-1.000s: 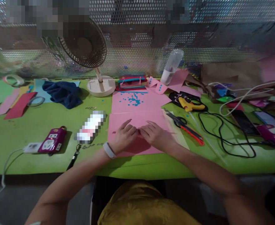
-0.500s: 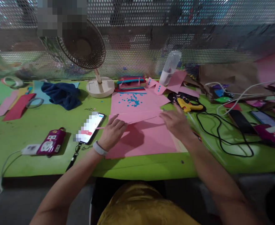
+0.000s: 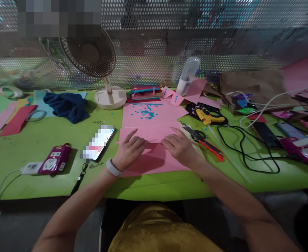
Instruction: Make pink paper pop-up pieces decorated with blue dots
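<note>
A piece of pink paper (image 3: 154,133) is stretched between my hands, its near edge slightly raised over a larger pink sheet (image 3: 154,164). My left hand (image 3: 130,151) pinches that edge on the left, its index finger extended over the paper. On the right, my right hand (image 3: 179,147) grips the same edge in a similar way; both thumbs are mostly hidden. Beyond them, small blue paper bits (image 3: 149,114) lie scattered on pink paper. Beside my right hand are scissors (image 3: 196,133) and a red and black utility knife (image 3: 212,148).
A yellow glue gun (image 3: 209,118) with a black cable sits at right. At left are a lit phone (image 3: 99,143), a purple power bank (image 3: 55,160) and a dark blue cloth (image 3: 67,106). A fan (image 3: 110,98) and a clear bottle (image 3: 189,75) stand at the back.
My right hand has moved left and slightly nearer, towards my left hand, uncovering the scissors and the utility knife. The pink paper's near edge now runs between closer grips.
</note>
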Tool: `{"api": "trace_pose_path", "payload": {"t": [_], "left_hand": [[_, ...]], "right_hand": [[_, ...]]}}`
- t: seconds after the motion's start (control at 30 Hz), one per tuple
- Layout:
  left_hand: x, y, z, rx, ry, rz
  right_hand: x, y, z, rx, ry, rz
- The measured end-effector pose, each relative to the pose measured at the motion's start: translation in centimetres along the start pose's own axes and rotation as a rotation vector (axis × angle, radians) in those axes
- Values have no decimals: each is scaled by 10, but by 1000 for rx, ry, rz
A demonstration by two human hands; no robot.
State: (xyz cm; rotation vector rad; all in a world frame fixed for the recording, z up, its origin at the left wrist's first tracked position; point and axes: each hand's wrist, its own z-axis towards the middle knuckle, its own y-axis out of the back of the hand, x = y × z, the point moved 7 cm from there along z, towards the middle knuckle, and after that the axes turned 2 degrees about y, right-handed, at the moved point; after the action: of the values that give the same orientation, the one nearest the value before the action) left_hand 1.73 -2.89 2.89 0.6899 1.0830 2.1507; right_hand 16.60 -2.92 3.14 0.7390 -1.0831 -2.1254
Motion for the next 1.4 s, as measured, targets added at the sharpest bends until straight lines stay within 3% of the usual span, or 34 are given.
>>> {"api": "trace_pose_path", "payload": {"t": [0.17, 0.33, 0.4, 0.47, 0.53, 0.6, 0.7, 0.8, 0.9, 1.0, 1.1, 1.17, 1.4], "left_hand": [[53, 7, -12, -22, 174, 48], [98, 23, -29, -175, 579, 49], [94, 17, -29, -157, 692, -196], [71, -5, -21, -4, 731, -715], [36, -27, -13, 166, 803, -1289], [12, -39, -8, 148, 944, -1651], [2, -53, -9, 99, 1192, -1868], [14, -58, -16, 21, 1345, -1924], [27, -60, -22, 71, 1389, -1945], [33, -62, -27, 148, 1407, -1934], [29, -67, -28, 266, 1375, -1944], [24, -68, -27, 317, 1338, -1958], [15, -67, -23, 350, 1244, -1927]], "right_hand": [[-28, 18, -6, -115, -88, -121], [-49, 37, -14, -272, -223, -229], [-48, 40, -16, -313, -274, -257], [-37, 38, -15, -312, -270, -253], [-16, 32, -9, -281, -189, -209], [9, 27, -3, -253, -68, -148], [34, 25, 3, -216, 66, -56], [25, 34, 2, -255, 69, 90], [-13, 45, -6, -367, -93, 132], [-37, 34, -10, -288, -144, 88], [-26, 13, -7, -92, 7, 116], [-11, 7, -5, -33, 115, 176], [20, 13, -8, -69, 289, 261]]}}
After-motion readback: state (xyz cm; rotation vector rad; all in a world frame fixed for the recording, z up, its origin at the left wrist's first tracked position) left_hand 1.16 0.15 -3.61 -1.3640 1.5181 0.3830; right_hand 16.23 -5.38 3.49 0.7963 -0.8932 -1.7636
